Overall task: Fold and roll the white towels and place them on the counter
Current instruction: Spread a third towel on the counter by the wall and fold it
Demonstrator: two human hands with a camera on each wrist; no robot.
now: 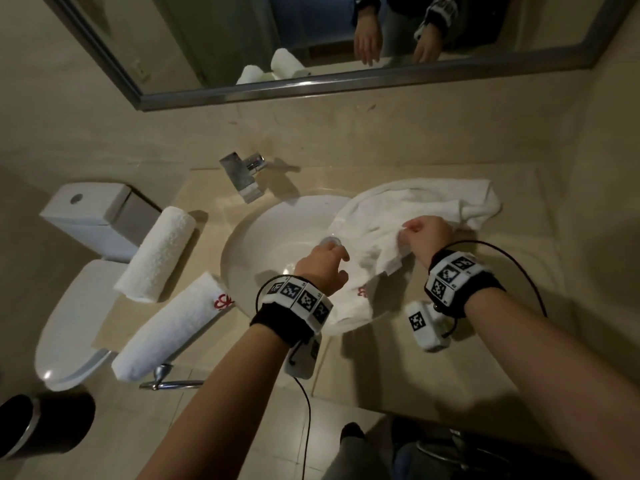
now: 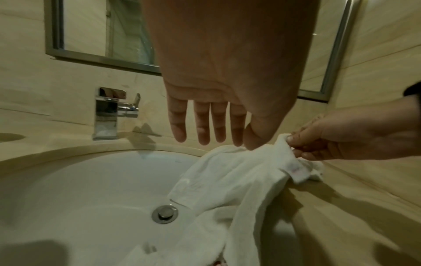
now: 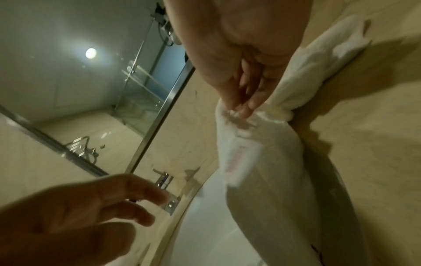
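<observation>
At the far left a toilet (image 1: 83,306) stands below the table (image 1: 502,306). Two rolled towels (image 1: 157,252) lie side by side on the table's left part, beside the sink (image 1: 263,244); the nearer roll (image 1: 173,327) shows a red embroidered mark, too small to read. A tap (image 1: 242,174) sits behind the sink.

The left hand (image 1: 323,271) hovers over the sink with its fingers (image 2: 201,124) straight and spread, gripping nothing, close to the loose towel (image 1: 415,209) but apart from it. That towel is unfolded and crumpled, draped from the table's right part down into the sink near the drain (image 2: 165,214). It carries the same red mark near its lower edge, and a white sewn tag (image 3: 239,160) with faint pink print, blurred beyond reading.

The right hand (image 1: 427,233) pinches a bunched edge of the towel between thumb and fingers (image 3: 255,100), lifting it slightly.

Risks, as I judge them: a one-point pinch will let the cloth hang twisted, so any fold would start crooked; the trailing part may drag over the drain and pick up water; and the nearer roll overhangs the table's front edge, so a knock could drop it.
</observation>
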